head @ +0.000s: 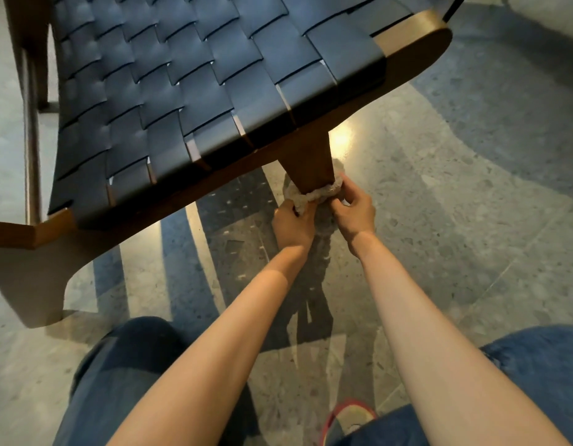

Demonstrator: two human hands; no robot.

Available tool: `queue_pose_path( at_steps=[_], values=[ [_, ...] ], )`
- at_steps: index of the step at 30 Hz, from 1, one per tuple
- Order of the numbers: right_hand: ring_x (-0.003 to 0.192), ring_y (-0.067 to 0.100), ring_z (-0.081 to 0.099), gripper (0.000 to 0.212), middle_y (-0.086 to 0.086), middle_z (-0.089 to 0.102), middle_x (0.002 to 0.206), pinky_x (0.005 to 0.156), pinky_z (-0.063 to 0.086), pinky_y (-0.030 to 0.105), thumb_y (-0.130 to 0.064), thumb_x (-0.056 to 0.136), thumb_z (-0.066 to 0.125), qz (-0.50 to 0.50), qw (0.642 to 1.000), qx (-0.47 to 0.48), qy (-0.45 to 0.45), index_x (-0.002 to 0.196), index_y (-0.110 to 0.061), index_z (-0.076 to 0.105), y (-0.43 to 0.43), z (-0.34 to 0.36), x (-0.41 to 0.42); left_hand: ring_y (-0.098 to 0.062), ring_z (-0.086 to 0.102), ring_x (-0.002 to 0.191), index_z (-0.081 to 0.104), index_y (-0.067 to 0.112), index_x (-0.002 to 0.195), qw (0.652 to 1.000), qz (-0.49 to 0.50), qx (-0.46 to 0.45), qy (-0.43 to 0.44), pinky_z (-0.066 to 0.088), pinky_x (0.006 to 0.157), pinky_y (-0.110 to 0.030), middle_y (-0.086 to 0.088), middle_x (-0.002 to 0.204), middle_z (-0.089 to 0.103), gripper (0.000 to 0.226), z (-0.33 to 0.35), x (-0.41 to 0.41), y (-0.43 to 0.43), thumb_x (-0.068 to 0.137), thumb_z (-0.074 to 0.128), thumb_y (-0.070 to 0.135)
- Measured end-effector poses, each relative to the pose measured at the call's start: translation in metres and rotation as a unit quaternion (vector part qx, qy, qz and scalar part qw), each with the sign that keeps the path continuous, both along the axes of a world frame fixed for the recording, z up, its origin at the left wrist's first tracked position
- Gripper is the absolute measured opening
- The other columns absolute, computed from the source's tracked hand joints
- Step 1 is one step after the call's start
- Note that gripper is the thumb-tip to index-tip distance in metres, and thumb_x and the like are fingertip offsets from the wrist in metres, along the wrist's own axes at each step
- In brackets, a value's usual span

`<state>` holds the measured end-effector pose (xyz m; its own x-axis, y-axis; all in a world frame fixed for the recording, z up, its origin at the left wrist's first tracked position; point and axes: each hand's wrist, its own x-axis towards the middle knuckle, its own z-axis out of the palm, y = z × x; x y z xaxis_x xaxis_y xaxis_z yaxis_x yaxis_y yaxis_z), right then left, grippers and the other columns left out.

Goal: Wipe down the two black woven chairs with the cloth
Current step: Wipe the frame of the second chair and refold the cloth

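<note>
A black woven chair (188, 91) with a brown wooden frame fills the upper left. Its front leg (310, 162) comes down at the centre. A pale cloth (320, 193) is wrapped around the lower part of that leg. My left hand (293, 225) grips the cloth's left end, and my right hand (354, 210) pinches its right end, both just below the leg. Only one chair is in view.
The floor (471, 204) is speckled grey terrazzo with dark bands of shadow. Another wooden leg (31, 278) of the chair stands at the left. My knees in blue jeans (124, 375) and a red-edged shoe (349, 416) are at the bottom.
</note>
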<state>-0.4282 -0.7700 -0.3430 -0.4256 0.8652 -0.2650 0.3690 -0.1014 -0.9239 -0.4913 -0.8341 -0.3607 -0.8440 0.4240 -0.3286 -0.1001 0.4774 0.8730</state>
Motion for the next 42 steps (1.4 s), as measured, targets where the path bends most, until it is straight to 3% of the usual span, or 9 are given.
queue_pose_path(
  at_steps=[4, 7, 10, 15, 20, 24, 34, 40, 42],
  values=[
    [0.12, 0.02, 0.056, 0.043, 0.008, 0.063, 0.126, 0.104, 0.045, 0.036, 0.003, 0.09, 0.054, -0.061, 0.996, 0.005, 0.058, 0.131, -0.009, 0.058, -0.017, 0.031, -0.013, -0.014, 0.059, 0.077, 0.057, 0.019, 0.086, 0.998, 0.018, 0.062, 0.022, 0.052, 0.075, -0.031, -0.006, 0.09, 0.068, 0.013, 0.026, -0.009, -0.013, 0.088, 0.066, 0.028],
    [0.107, 0.019, 0.059, 0.032, 0.005, 0.066, 0.109, 0.084, 0.05, 0.017, -0.002, 0.093, 0.055, -0.127, 0.986, -0.016, 0.102, 0.124, -0.002, 0.061, -0.027, 0.053, -0.019, -0.003, 0.059, 0.072, 0.058, 0.025, 0.079, 0.992, 0.029, 0.115, 0.033, 0.053, 0.074, -0.027, 0.014, 0.075, 0.061, 0.013, 0.047, -0.011, -0.025, 0.086, 0.069, 0.027],
    [0.117, 0.019, 0.056, 0.036, 0.005, 0.064, 0.121, 0.098, 0.045, 0.025, -0.002, 0.092, 0.057, -0.132, 0.988, 0.025, 0.077, 0.127, -0.008, 0.058, -0.039, 0.069, -0.02, 0.002, 0.06, 0.076, 0.063, 0.024, 0.085, 0.987, 0.024, 0.153, 0.05, 0.054, 0.079, -0.026, 0.015, 0.081, 0.064, 0.007, 0.068, -0.014, -0.036, 0.087, 0.069, 0.027],
    [0.114, 0.015, 0.06, 0.036, 0.001, 0.067, 0.118, 0.097, 0.049, 0.03, -0.003, 0.092, 0.054, -0.157, 0.98, 0.095, 0.075, 0.125, -0.015, 0.062, -0.057, 0.095, -0.024, -0.021, 0.062, 0.103, 0.067, 0.017, 0.094, 0.985, 0.016, 0.165, 0.042, 0.049, 0.095, -0.042, -0.001, 0.098, 0.07, 0.015, 0.094, -0.014, -0.048, 0.09, 0.065, 0.031],
    [0.108, 0.013, 0.064, 0.037, 0.005, 0.068, 0.117, 0.093, 0.052, 0.031, 0.002, 0.09, 0.056, -0.23, 0.961, 0.03, 0.149, 0.125, -0.008, 0.061, -0.073, 0.096, -0.029, -0.017, 0.065, 0.099, 0.065, 0.004, 0.115, 0.985, 0.02, 0.17, 0.026, 0.053, 0.089, -0.028, -0.006, 0.108, 0.07, 0.033, 0.099, -0.012, -0.053, 0.091, 0.064, 0.027],
    [0.093, 0.004, 0.065, 0.04, -0.005, 0.068, 0.107, 0.088, 0.054, 0.025, 0.005, 0.086, 0.059, -0.268, 0.946, -0.01, 0.181, 0.123, -0.009, 0.063, -0.077, 0.088, -0.031, -0.007, 0.063, 0.086, 0.066, 0.008, 0.107, 0.982, 0.027, 0.181, 0.041, 0.051, 0.079, -0.018, 0.002, 0.096, 0.068, 0.021, 0.092, -0.012, -0.055, 0.092, 0.062, 0.022],
    [0.108, 0.016, 0.062, 0.045, 0.006, 0.065, 0.113, 0.083, 0.053, 0.019, 0.017, 0.084, 0.053, -0.313, 0.925, -0.138, 0.167, 0.121, -0.007, 0.061, -0.11, 0.119, -0.019, -0.006, 0.058, 0.093, 0.063, 0.008, 0.115, 0.996, -0.058, 0.057, -0.021, 0.045, 0.076, -0.016, 0.003, 0.1, 0.064, 0.023, 0.12, -0.006, -0.083, 0.094, 0.056, 0.011],
    [0.11, 0.016, 0.061, 0.048, 0.011, 0.063, 0.123, 0.095, 0.051, 0.03, 0.017, 0.083, 0.056, -0.314, 0.926, -0.172, 0.116, 0.118, -0.016, 0.061, -0.151, 0.177, 0.003, -0.007, 0.059, 0.087, 0.066, 0.011, 0.106, 0.994, -0.105, 0.006, -0.016, 0.045, 0.067, -0.007, 0.006, 0.092, 0.064, 0.017, 0.178, 0.001, -0.128, 0.091, 0.062, 0.018],
    [0.11, 0.017, 0.062, 0.045, 0.009, 0.064, 0.122, 0.096, 0.051, 0.035, 0.013, 0.084, 0.059, -0.292, 0.933, -0.188, 0.094, 0.112, -0.022, 0.061, -0.171, 0.205, 0.014, -0.007, 0.059, 0.092, 0.064, 0.013, 0.111, 0.991, -0.128, 0.001, -0.028, 0.047, 0.076, -0.014, 0.005, 0.1, 0.065, 0.022, 0.207, -0.001, -0.152, 0.09, 0.063, 0.02]
  ],
)
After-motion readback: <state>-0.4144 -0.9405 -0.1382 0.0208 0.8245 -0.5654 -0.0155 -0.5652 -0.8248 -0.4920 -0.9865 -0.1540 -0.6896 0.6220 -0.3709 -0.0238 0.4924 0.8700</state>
